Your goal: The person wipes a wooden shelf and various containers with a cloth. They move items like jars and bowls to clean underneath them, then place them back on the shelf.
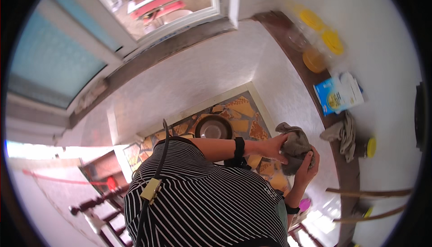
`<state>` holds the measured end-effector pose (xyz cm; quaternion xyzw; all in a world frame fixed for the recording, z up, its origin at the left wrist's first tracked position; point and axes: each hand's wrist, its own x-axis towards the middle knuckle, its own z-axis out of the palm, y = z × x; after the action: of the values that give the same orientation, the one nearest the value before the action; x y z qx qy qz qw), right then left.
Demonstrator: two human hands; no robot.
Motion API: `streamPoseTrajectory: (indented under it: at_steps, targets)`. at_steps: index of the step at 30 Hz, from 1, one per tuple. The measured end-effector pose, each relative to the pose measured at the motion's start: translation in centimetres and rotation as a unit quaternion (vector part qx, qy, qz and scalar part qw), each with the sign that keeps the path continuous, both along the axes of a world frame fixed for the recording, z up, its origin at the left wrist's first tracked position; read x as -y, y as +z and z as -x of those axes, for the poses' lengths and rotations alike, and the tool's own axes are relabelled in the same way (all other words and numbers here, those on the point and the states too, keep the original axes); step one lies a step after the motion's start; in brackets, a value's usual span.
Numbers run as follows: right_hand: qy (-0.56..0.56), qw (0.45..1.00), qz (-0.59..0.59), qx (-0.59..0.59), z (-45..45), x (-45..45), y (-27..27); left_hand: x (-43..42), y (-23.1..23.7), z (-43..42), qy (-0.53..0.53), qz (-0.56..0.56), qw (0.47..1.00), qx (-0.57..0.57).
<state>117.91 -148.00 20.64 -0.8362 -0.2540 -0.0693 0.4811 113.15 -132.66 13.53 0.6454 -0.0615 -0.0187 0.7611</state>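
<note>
A crumpled grey-brown cloth (295, 146) is gripped between both hands, right of my body and near the wall. My left hand (274, 147) reaches across from the left, its fingers on the near side of the cloth. My right hand (309, 167) holds the cloth's other side, fingers bent round it. Part of each hand is hidden by the cloth. Below and to the left, a round dark-rimmed basin (214, 129) stands on the patterned stone-piece floor.
A dark ledge (332, 125) along the right wall bears yellow-lidded jars (332, 41), a blue and white packet (337, 93) and another draped cloth (344, 134). A window sill (162, 49) lies ahead. Wooden chairs (104, 210) stand behind at both sides.
</note>
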Motion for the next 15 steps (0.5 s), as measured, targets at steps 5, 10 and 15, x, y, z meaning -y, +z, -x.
streamPoseTrajectory:
  at_steps: [5, 10, 15]
  targets:
    - [0.035, 0.990, -0.072, -0.116, -3.3, -0.7, 0.0, -2.0, -2.1, 0.2, -0.012, -0.240, 0.963, -0.119]
    - [0.098, 0.901, -0.268, -0.327, -3.1, -4.3, 1.7, -1.3, 2.3, 3.2, 0.260, -0.217, 0.939, 0.062]
    - [0.343, 0.871, -0.206, -0.285, -0.8, -7.6, 3.8, -2.5, 5.7, 4.7, 0.282, 0.047, 0.958, 0.019]
